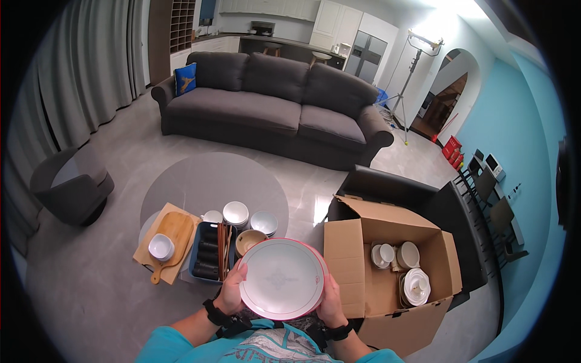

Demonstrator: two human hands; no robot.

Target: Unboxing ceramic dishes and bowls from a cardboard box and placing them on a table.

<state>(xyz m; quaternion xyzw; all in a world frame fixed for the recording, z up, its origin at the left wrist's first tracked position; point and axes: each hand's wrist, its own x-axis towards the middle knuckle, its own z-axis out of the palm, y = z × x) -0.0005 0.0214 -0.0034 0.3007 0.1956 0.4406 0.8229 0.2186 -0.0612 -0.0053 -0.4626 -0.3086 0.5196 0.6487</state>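
Observation:
Both my hands hold a white plate (279, 279) with a thin red rim, level in front of my body. A second rim peeks out at its right side, so it seems to be a stack. My left hand (230, 290) grips the left edge, and my right hand (330, 301) grips the right edge. Just beyond the plate stand a tan bowl (249, 240), stacked white bowls (235, 213) and another white bowl (264, 222). To the right is an open cardboard box (399, 333) containing a cup (385, 253), a bowl (408, 255) and a lidded white dish (417, 287).
A round grey table (212, 175) bears a dark blue bin (194, 259) with wooden chopsticks, and a wooden cutting board (180, 225) under a white bowl (161, 247). Behind the box stands a black armchair (393, 181). A grey sofa (242, 112) is beyond the table, a grey chair (69, 184) far left.

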